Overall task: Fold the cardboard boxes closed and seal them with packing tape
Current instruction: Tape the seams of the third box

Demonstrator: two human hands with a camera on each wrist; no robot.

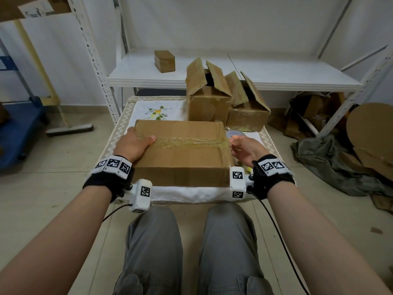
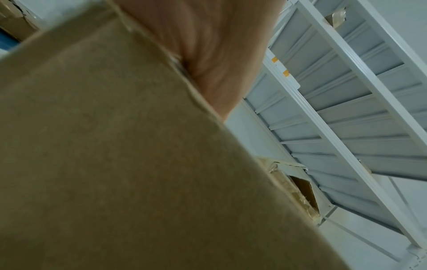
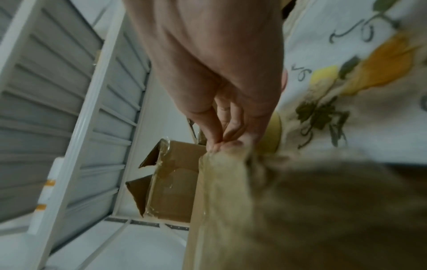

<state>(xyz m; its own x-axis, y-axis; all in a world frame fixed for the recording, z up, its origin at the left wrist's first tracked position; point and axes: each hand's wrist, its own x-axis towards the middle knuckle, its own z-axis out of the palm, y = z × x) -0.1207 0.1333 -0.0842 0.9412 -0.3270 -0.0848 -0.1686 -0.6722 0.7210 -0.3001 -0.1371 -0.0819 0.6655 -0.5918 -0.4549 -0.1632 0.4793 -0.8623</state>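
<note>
A closed cardboard box (image 1: 180, 162) lies on the cloth-covered table (image 1: 148, 107) in front of me, and a strip of clear packing tape (image 1: 191, 143) runs across its top seam. My left hand (image 1: 134, 143) lies flat on the top's left end, thumb along the tape; its fingertips are hidden over the far edge. In the left wrist view its palm (image 2: 219, 54) rests on the box (image 2: 115, 164). My right hand (image 1: 242, 145) is at the box's right edge. There its fingertips (image 3: 221, 144) pinch the tape (image 3: 219, 182) end at the top corner of the box (image 3: 323, 228).
Two boxes with raised flaps (image 1: 206, 99) (image 1: 247, 111) stand at the table's back right, and a tape roll (image 1: 235, 133) lies behind my right hand. A small box (image 1: 164, 60) sits on the white shelf (image 1: 276, 79). Cardboard and cloth (image 1: 331, 158) lie on the floor at right, a blue cart (image 1: 19, 128) at left.
</note>
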